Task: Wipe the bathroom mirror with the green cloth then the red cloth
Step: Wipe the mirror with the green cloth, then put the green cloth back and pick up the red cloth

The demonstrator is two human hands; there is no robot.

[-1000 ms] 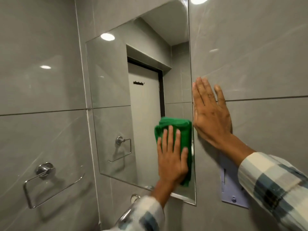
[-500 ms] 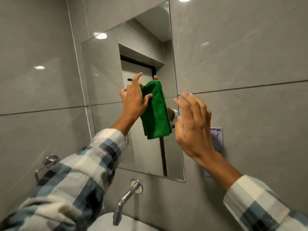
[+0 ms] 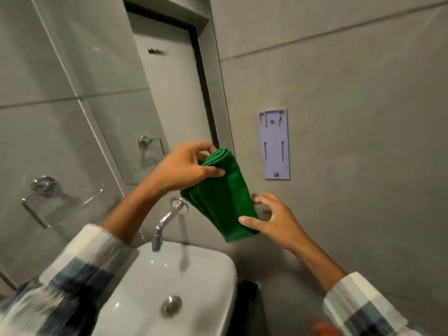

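The folded green cloth point(image 3: 221, 197) hangs in the air below the mirror's lower right corner, off the glass. My left hand point(image 3: 186, 166) pinches its top fold between thumb and fingers. At the cloth's lower end my right hand point(image 3: 274, 218) is spread, thumb touching the front of the cloth and fingers behind it. The mirror point(image 3: 135, 93) fills the upper left and reflects a door and a towel ring. A blurred reddish patch point(image 3: 323, 329) shows at the bottom edge; whether it is the red cloth I cannot tell.
A white washbasin point(image 3: 201, 270) with a chrome tap point(image 3: 167, 220) sits directly below my hands. A chrome towel ring point(image 3: 46, 197) is fixed to the left wall. A pale purple wall bracket point(image 3: 275, 144) sits right of the mirror. Grey tiles cover the walls.
My left hand has pulled the green cloth off the mirror and lowered it over the basin. My right hand dropped from beside the mirror to the cloth's lower end. My view has tilted down.
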